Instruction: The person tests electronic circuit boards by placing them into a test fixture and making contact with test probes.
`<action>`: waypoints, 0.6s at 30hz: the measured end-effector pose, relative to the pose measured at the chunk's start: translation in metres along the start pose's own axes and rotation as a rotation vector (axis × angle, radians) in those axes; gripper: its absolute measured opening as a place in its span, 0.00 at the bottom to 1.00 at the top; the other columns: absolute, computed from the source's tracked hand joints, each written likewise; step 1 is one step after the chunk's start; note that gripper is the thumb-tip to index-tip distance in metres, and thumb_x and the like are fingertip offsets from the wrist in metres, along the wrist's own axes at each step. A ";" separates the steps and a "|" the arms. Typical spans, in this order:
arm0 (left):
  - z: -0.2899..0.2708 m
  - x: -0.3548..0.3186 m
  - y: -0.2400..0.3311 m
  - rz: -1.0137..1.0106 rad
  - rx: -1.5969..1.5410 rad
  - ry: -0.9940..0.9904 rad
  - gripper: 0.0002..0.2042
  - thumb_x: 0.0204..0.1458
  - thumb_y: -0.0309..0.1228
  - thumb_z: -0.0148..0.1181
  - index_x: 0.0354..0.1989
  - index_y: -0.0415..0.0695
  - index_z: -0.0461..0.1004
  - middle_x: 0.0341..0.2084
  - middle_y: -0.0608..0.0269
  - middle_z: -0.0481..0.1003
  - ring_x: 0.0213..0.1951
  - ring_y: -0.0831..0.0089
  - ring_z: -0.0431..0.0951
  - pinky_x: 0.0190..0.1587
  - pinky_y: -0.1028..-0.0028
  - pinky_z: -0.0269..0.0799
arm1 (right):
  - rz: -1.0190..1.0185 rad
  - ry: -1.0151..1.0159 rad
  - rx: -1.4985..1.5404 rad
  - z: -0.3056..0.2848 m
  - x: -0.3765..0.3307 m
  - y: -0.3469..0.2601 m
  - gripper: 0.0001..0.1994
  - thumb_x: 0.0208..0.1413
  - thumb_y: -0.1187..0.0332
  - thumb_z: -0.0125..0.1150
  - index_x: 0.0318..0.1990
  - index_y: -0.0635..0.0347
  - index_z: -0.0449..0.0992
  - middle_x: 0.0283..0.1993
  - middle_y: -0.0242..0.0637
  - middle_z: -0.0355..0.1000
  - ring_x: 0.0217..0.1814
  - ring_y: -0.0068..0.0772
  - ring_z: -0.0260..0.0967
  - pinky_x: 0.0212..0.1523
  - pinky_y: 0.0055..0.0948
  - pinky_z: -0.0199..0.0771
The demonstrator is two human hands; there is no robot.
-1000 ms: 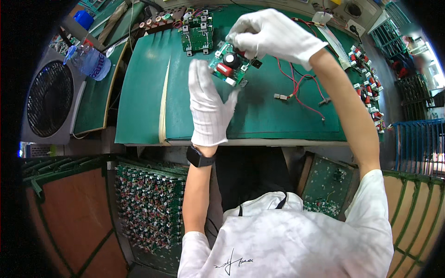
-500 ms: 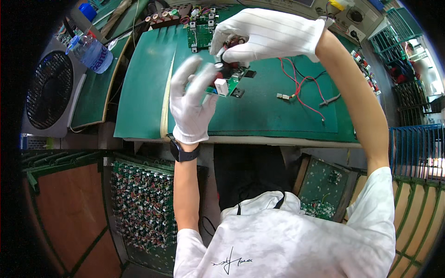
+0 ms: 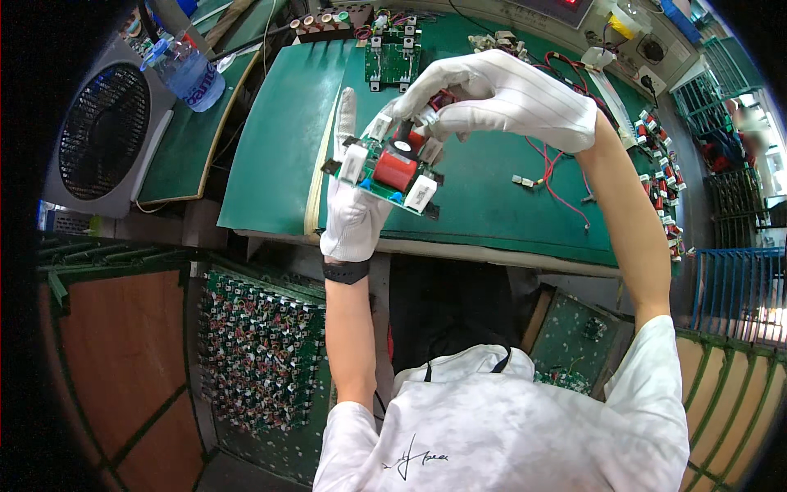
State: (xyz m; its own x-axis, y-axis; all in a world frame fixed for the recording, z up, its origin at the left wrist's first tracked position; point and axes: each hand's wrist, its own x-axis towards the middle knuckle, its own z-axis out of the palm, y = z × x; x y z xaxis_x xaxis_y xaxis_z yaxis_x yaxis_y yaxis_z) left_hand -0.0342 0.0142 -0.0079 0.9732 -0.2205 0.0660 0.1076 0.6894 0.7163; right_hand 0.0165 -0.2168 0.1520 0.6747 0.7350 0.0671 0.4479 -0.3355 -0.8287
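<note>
Green-matted counter [image 3: 270, 156]; grey fan [image 3: 102, 131] far left; blue rack [image 3: 734, 299] right; brown floor [image 3: 123, 361] near left.

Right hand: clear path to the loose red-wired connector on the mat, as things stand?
Probably yes. The right hand is pinching at the circuit board, but the connector lies uncovered on the green mat just below it.

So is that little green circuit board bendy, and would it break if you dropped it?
Probably stiff: the circuit board stays flat while resting across the left hand. Likely a bit heavy for its size, given the chunky red part and white blocks. Those upright parts could snap, perhaps why the right hand grips gently.
</note>
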 end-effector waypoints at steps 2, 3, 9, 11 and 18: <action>0.022 0.003 0.017 0.100 0.180 -0.098 0.36 0.60 0.35 0.66 0.74 0.42 0.56 0.61 0.51 0.72 0.57 0.61 0.79 0.56 0.58 0.81 | 0.053 0.004 0.011 0.001 0.002 0.008 0.18 0.63 0.59 0.63 0.55 0.60 0.81 0.45 0.37 0.80 0.45 0.28 0.75 0.48 0.28 0.80; 0.027 0.014 0.026 0.187 0.305 -0.200 0.35 0.59 0.30 0.66 0.73 0.39 0.57 0.60 0.49 0.72 0.57 0.63 0.78 0.60 0.60 0.79 | 0.073 -0.032 0.026 0.000 0.004 0.012 0.17 0.64 0.61 0.61 0.55 0.61 0.81 0.47 0.36 0.80 0.43 0.26 0.75 0.46 0.27 0.78; 0.004 0.041 0.039 0.199 0.741 -0.236 0.38 0.51 0.28 0.76 0.70 0.36 0.63 0.60 0.56 0.74 0.58 0.71 0.75 0.60 0.68 0.74 | 0.063 -0.014 -0.010 -0.001 0.033 0.025 0.21 0.60 0.59 0.63 0.56 0.61 0.80 0.47 0.36 0.79 0.45 0.25 0.71 0.49 0.28 0.75; 0.003 0.050 0.037 0.193 0.781 -0.199 0.36 0.52 0.27 0.75 0.69 0.35 0.64 0.59 0.55 0.75 0.57 0.72 0.76 0.59 0.69 0.74 | 0.088 0.032 -0.043 -0.002 0.041 0.031 0.21 0.59 0.59 0.64 0.55 0.62 0.80 0.47 0.36 0.79 0.45 0.25 0.72 0.49 0.28 0.74; -0.015 0.107 0.012 0.361 0.875 -0.045 0.30 0.54 0.26 0.72 0.66 0.35 0.69 0.53 0.56 0.80 0.50 0.73 0.80 0.53 0.72 0.76 | 0.226 0.110 -0.049 -0.019 0.080 0.062 0.16 0.57 0.64 0.64 0.49 0.63 0.83 0.44 0.35 0.81 0.43 0.24 0.73 0.48 0.27 0.74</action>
State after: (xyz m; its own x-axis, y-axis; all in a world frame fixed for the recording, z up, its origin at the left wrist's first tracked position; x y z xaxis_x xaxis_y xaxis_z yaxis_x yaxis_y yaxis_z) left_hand 0.0744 0.0095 -0.0026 0.9071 -0.1341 0.3990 -0.4070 -0.0367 0.9127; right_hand 0.1092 -0.1903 0.1169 0.8195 0.5704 -0.0546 0.3046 -0.5142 -0.8017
